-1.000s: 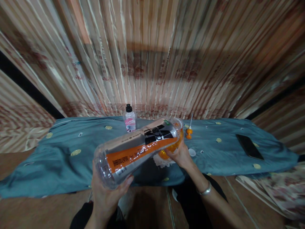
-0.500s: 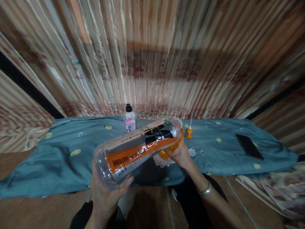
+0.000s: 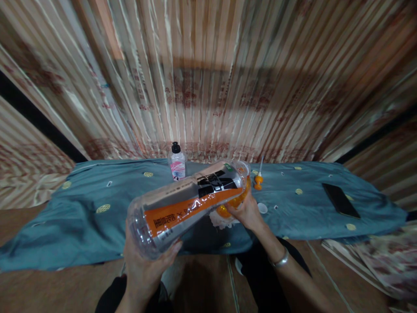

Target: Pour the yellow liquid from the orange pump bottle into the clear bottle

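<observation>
My left hand (image 3: 146, 265) is wrapped round the base of a large clear plastic bottle (image 3: 189, 204) with an orange and black label. The bottle is tilted, its neck end lower-looking and pointing to the far right. My right hand (image 3: 246, 211) grips an orange see-through bottle (image 3: 236, 200), partly hidden behind the clear bottle's neck end. Where the two mouths meet cannot be made out. Beneath the orange bottle lies a crumpled white tissue (image 3: 221, 220). To its right are an orange pump top (image 3: 258, 181) with a thin tube and a small white cap (image 3: 262, 208).
A small clear bottle with a black cap and pink label (image 3: 177, 163) stands at the back. On the right lies a black phone (image 3: 340, 200). Everything rests on a teal cloth (image 3: 81, 226) over a low surface, with a striped curtain (image 3: 208, 87) behind.
</observation>
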The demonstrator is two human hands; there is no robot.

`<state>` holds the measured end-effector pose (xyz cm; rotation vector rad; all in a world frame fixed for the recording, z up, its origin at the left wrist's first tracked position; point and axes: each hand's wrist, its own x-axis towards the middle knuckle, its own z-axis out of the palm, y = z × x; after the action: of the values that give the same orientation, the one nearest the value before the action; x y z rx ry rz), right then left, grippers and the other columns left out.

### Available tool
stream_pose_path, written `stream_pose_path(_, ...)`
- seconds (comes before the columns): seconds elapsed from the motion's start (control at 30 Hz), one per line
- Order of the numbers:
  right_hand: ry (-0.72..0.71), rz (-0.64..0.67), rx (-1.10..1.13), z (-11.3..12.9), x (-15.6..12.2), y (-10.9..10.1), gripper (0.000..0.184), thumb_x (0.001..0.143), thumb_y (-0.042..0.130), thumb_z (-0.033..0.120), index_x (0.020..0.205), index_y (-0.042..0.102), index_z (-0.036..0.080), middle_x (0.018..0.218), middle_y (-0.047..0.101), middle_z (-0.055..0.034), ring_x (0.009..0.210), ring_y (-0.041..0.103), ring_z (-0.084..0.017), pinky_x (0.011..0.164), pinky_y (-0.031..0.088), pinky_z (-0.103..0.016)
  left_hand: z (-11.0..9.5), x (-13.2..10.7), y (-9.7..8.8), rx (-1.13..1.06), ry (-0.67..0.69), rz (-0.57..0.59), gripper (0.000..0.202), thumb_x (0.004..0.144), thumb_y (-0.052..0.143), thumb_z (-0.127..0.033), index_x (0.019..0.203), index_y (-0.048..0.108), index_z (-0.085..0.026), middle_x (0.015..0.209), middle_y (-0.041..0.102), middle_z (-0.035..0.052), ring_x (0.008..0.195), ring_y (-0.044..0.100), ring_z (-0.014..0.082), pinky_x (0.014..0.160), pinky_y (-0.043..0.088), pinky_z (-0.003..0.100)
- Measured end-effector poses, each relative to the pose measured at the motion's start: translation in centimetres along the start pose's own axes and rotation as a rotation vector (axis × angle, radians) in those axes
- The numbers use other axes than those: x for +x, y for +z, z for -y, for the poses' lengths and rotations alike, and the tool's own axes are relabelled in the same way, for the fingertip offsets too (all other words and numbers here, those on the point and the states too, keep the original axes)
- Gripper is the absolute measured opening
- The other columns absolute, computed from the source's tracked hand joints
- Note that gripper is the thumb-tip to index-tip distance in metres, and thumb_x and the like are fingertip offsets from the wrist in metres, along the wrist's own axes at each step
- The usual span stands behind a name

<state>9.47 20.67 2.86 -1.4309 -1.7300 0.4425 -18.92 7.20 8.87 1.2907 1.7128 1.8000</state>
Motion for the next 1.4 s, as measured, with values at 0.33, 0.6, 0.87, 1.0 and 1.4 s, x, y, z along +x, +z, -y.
stream_pose_path(0.33, -0.026, -0.017, 0.025, 0.2, 0.0, 0.0, 0.090, 0.077, 0.077, 0.052, 0.155, 0.045, 0.019, 0.132, 0.080, -0.0182, 0.114, 0.082, -0.041, 0.095, 0.068, -0.055, 1.9, 0.4, -1.2, 0.023, 0.033, 0.085, 0.074, 0.069, 0.100, -0.054, 0.129, 0.075, -0.018, 0.111, 0.082, 0.0136, 0.105, 0.082, 0.0370, 0.100, 0.068, 0.056)
stream_pose_path(0.6, -0.016, -0.010, 0.016, 0.0, 0.0, 0.0, 0.090, 0.077, 0.079, 0.050, 0.155, 0.046, 0.020, 0.129, 0.081, -0.0165, 0.114, 0.082, -0.041, 0.094, 0.068, -0.055, 1.8, 0.2, -1.3, 0.039, -0.019, 0.067, 0.074, 0.066, 0.100, -0.058, 0.124, 0.077, -0.019, 0.108, 0.082, 0.0128, 0.102, 0.081, 0.0367, 0.102, 0.067, 0.059)
stream_pose_path(0.87, -0.014, -0.003, 0.022, 0.1, 0.0, 0.0, 0.088, 0.077, 0.078, 0.050, 0.153, 0.046, 0.018, 0.130, 0.080, -0.0183, 0.116, 0.081, -0.041, 0.097, 0.067, -0.055, 0.7, 0.5, -0.9, 0.018, 0.034, 0.081, 0.077, 0.068, 0.099, -0.054, 0.132, 0.074, -0.019, 0.109, 0.083, 0.0123, 0.104, 0.083, 0.0363, 0.093, 0.071, 0.051)
stream_pose_path(1.0, -0.005, -0.005, 0.018, 0.2, 0.0, -0.1, 0.092, 0.076, 0.080, 0.049, 0.156, 0.044, 0.018, 0.132, 0.080, -0.0187, 0.115, 0.082, -0.041, 0.096, 0.067, -0.056, 0.8, 0.4, -0.9, 0.008, 0.010, 0.090, 0.077, 0.070, 0.099, -0.053, 0.133, 0.073, -0.018, 0.112, 0.083, 0.0140, 0.105, 0.083, 0.0375, 0.094, 0.070, 0.054)
stream_pose_path(1.4, 0.015, 0.010, 0.008, 0.2, 0.0, -0.1, 0.092, 0.076, 0.079, 0.052, 0.152, 0.045, 0.014, 0.132, 0.079, -0.0230, 0.119, 0.080, -0.044, 0.098, 0.067, -0.059, 1.6, 0.5, -1.2, 0.032, -0.051, 0.072, 0.073, 0.064, 0.101, -0.056, 0.123, 0.076, -0.022, 0.111, 0.081, 0.0116, 0.113, 0.079, 0.0396, 0.110, 0.062, 0.063)
